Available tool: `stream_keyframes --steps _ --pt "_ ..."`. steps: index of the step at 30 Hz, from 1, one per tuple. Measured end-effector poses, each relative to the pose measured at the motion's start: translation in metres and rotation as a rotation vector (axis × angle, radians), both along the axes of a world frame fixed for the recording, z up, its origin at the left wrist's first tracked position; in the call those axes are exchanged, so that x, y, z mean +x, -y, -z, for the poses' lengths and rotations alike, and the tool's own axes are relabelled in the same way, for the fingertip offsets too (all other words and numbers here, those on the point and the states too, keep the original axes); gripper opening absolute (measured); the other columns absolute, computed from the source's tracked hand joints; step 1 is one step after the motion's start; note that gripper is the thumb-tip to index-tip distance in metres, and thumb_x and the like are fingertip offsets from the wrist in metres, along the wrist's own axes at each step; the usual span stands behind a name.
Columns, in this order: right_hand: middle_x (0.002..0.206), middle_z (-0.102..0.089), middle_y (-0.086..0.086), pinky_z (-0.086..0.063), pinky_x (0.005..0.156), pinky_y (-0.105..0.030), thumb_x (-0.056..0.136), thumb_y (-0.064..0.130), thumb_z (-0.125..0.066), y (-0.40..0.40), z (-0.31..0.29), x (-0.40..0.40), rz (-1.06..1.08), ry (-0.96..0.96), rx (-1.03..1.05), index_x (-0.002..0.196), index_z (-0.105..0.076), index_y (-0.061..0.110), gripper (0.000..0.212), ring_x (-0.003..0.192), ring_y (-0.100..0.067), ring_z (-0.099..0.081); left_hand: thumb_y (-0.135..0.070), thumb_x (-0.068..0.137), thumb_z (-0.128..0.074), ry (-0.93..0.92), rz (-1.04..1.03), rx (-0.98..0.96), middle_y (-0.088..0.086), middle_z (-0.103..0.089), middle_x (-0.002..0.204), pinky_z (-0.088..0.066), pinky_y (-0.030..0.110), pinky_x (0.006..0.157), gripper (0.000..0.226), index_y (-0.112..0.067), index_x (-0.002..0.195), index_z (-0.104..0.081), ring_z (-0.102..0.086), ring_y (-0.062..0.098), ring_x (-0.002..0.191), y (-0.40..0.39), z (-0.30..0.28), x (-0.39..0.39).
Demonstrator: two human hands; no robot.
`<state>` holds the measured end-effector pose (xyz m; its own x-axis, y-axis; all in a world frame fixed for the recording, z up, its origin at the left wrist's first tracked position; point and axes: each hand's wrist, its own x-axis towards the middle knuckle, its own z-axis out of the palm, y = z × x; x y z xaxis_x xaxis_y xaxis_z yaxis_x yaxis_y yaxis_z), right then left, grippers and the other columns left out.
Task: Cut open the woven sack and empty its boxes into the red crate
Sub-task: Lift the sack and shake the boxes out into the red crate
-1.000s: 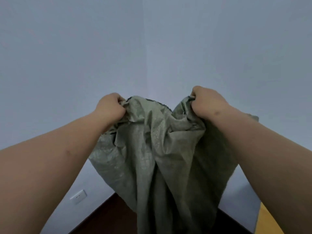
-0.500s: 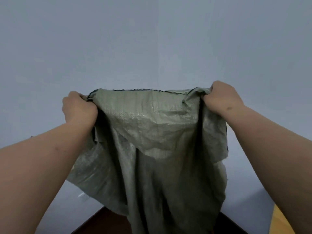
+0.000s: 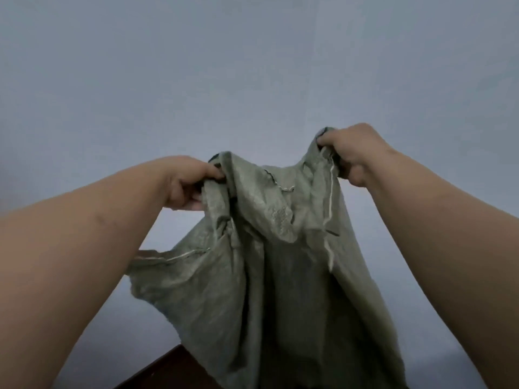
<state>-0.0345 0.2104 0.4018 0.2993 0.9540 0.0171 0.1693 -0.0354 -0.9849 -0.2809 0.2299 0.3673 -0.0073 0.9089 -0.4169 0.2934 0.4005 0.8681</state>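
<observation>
held up in front of a plain grey-blue wall [image 3: 252, 66]: a grey-green woven sack [image 3: 266, 276], gripped at its top edge by both hands, arms bare and stretched forward.

left hand [image 3: 191, 182] lower and nearer the middle, fingers [image 3: 209, 173] curled and pinching a bunched fold of the sack's top left corner, thumb side up. right hand [image 3: 355, 151] higher, closed into a fist, fingers [image 3: 327, 140] clamped on the top right corner, a bit of dark hem poking out above the knuckles.

between the two hands, top edge slack and sagging into a dip, with a dark stitched hem and a loose pale thread [image 3: 283, 188] curling at the middle. down the right side, a pale seam [image 3: 329, 209] running from the right hand and ending in a frayed tail. lower left, a flap [image 3: 157, 265] of sack sticking out sideways behind the left forearm, edged with a pale stitched line.

sack hanging limp and creased, folds falling straight down and off the bottom of the view; no bulges showing, though cannot tell what the inside holds.

at the bottom left, a dark brown wedge of floor [image 3: 165, 372] under the wall, partly covered by the sack.
</observation>
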Motion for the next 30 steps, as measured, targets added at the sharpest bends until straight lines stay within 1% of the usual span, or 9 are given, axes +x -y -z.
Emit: stream_keyframes --steps 4,8,11,14,17,20,24,26,30 --pt "0.091 -0.059 -0.001 -0.053 0.067 -0.027 0.084 0.021 -0.065 -0.01 -0.025 -0.033 -0.039 0.085 0.369 0.105 -0.049 0.016 0.026 0.081 -0.016 -0.062 -0.021 0.094 -0.056 0.538 -0.224 0.244 0.002 -0.069 0.073 -0.061 0.032 0.058 0.01 -0.014 0.088 -0.059 -0.07 0.014 0.063 -0.018 -0.034 -0.016" --pt "0.095 -0.061 -0.001 -0.043 0.051 -0.016 0.093 0.023 -0.056 -0.005 -0.018 -0.06 -0.261 0.505 0.215 0.114 -0.048 0.025 0.023 0.071 -0.011 -0.056 -0.026 0.091 -0.063 0.418 -0.237 0.361 0.002 -0.063 0.083 -0.056 0.028 0.048 0.013 -0.013 0.092 -0.06 -0.066 0.016 0.065 -0.018 -0.034 -0.024" --pt "0.09 -0.059 0.002 -0.04 0.037 -0.011 0.096 0.024 -0.05 -0.002 -0.025 -0.074 -0.208 0.354 0.266 0.111 -0.049 0.029 0.017 0.063 -0.01 -0.055 -0.021 0.09 -0.065 0.595 -0.349 0.466 0.009 -0.068 0.088 -0.058 0.033 0.052 0.016 -0.007 0.098 -0.062 -0.071 0.021 0.065 -0.018 -0.044 -0.033" --pt "0.096 -0.061 0.005 -0.047 0.054 -0.012 0.097 0.03 -0.048 -0.004 -0.044 -0.091 -0.216 0.226 0.46 0.118 -0.047 0.031 0.021 0.075 -0.008 -0.061 -0.018 0.09 -0.063 0.865 -0.463 0.664 0.021 -0.071 0.094 -0.06 0.047 0.058 0.022 -0.003 0.107 -0.06 -0.073 0.029 0.069 -0.014 -0.072 -0.039" --pt "0.133 -0.054 0.003 -0.049 0.09 -0.03 0.091 0.051 -0.052 -0.007 -0.04 -0.113 -0.461 0.089 0.289 0.13 -0.039 0.036 0.043 0.111 -0.013 -0.057 -0.014 0.094 -0.058 0.69 -0.392 0.829 0.02 -0.064 0.086 -0.06 0.05 0.065 0.009 -0.006 0.095 -0.055 -0.069 0.031 0.068 -0.005 -0.076 -0.027" --pt "0.131 -0.06 -0.01 -0.053 0.091 -0.051 0.073 0.046 -0.077 -0.012 -0.013 -0.125 -0.717 -0.209 -0.004 0.144 -0.03 0.027 0.087 0.108 -0.027 -0.067 -0.017 0.095 -0.057 0.515 -0.302 0.761 0.018 -0.065 0.09 -0.061 0.039 0.064 0.01 -0.007 0.096 -0.055 -0.068 0.029 0.07 0.002 -0.057 -0.02" --pt "0.125 -0.059 -0.01 -0.056 0.088 -0.051 0.06 0.018 -0.085 -0.01 0.017 -0.14 -0.624 0.18 -0.04 0.148 -0.007 0.039 0.12 0.104 -0.029 -0.066 -0.02 0.096 -0.057 0.604 -0.346 0.653 0.013 -0.066 0.088 -0.061 0.038 0.062 0.01 -0.013 0.091 -0.053 -0.071 0.024 0.066 0.0 -0.041 -0.032" --pt "0.128 -0.053 -0.014 -0.057 0.083 -0.043 0.069 0.014 -0.077 -0.01 0.025 -0.148 -0.541 0.316 -0.04 0.149 0.001 0.035 0.114 0.104 -0.029 -0.062 -0.02 0.096 -0.057 0.629 -0.343 0.636 0.012 -0.066 0.087 -0.061 0.037 0.062 0.01 -0.014 0.09 -0.05 -0.071 0.024 0.065 0.001 -0.041 -0.033" --pt "0.092 -0.052 -0.011 -0.043 0.062 -0.034 0.088 0.009 -0.055 -0.008 0.024 -0.14 -0.482 0.622 -0.061 0.138 -0.017 0.01 0.062 0.079 -0.023 -0.052 -0.022 0.089 -0.063 0.498 -0.403 0.607 0.009 -0.064 0.083 -0.061 0.041 0.07 0.013 -0.013 0.086 -0.053 -0.07 0.028 0.07 0.002 -0.04 -0.048"
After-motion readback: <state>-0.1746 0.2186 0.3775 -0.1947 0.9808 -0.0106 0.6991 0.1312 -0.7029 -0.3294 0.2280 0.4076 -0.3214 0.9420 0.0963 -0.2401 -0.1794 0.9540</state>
